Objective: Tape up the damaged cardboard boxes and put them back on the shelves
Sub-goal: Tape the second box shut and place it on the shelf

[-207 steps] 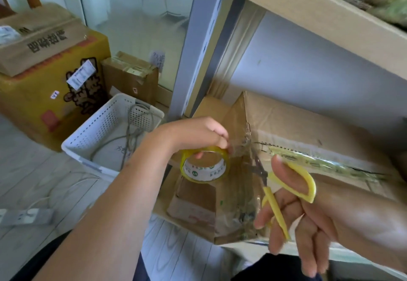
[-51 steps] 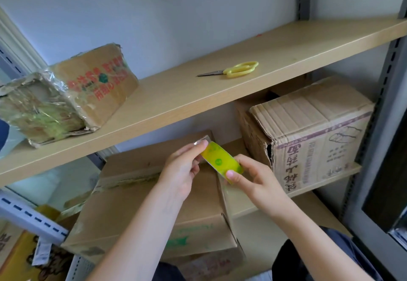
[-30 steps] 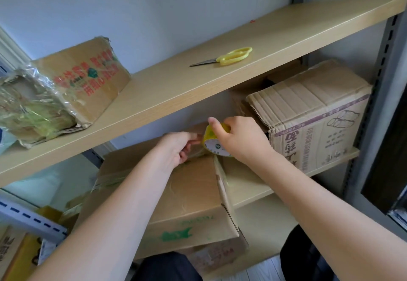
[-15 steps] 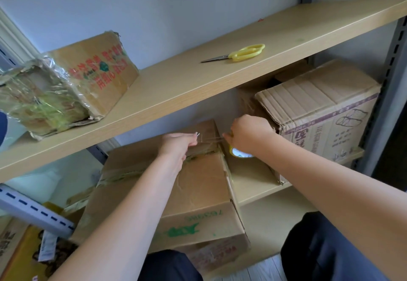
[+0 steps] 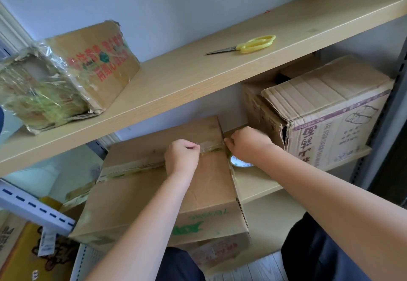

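A brown cardboard box (image 5: 154, 194) with green print lies on the lower shelf in front of me. My left hand (image 5: 181, 156) pinches the free end of a clear tape strip (image 5: 210, 146) stretched over the box's top seam. My right hand (image 5: 247, 144) holds the tape roll (image 5: 239, 162) just past the box's right edge; only the roll's white core shows under the hand. Yellow-handled scissors (image 5: 244, 46) lie on the upper shelf (image 5: 198, 75), apart from both hands.
A plastic-wrapped box (image 5: 63, 75) with red print sits at the left of the upper shelf. A torn box (image 5: 323, 108) with purple print stands on the lower shelf (image 5: 259, 183) at right. A grey shelf post (image 5: 387, 108) runs down the right. A yellow box (image 5: 24, 252) sits bottom left.
Since a second ago my right hand has carried the roll down past the box's right edge, drawing the tape taut over the seam. My left hand keeps the tape end. The scissors stay put.
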Demonstrator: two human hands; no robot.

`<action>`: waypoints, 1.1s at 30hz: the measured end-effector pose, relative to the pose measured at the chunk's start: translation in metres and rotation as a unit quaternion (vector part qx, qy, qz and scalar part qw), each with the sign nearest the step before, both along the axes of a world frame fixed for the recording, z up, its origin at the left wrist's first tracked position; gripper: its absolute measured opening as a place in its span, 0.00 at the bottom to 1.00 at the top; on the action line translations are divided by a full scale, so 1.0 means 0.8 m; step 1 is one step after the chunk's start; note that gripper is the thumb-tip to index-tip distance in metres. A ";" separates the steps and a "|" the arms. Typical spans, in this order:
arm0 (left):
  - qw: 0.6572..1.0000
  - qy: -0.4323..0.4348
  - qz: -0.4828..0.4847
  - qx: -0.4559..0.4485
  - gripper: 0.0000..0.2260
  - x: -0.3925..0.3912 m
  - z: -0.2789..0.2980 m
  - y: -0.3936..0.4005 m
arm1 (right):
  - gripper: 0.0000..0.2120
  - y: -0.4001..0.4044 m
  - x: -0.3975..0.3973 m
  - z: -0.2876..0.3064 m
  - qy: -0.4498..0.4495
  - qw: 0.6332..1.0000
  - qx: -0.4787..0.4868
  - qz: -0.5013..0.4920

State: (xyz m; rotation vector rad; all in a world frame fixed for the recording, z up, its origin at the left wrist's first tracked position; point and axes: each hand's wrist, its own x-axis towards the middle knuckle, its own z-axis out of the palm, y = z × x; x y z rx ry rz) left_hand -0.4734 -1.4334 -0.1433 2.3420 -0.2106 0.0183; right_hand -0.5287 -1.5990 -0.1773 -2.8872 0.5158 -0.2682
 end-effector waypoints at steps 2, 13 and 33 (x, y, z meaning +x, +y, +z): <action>0.991 -0.046 -0.009 0.128 0.10 -0.004 0.001 -0.008 | 0.22 -0.002 -0.001 -0.006 -0.012 1.000 0.014 0.005; 0.902 -0.069 -0.244 0.350 0.35 0.004 -0.022 -0.063 | 0.07 -0.003 -0.023 -0.043 -0.286 0.843 0.448 -0.084; 0.903 -0.013 -0.247 0.352 0.31 0.019 -0.034 -0.075 | 0.24 0.004 -0.031 -0.119 -0.293 0.521 0.797 -0.087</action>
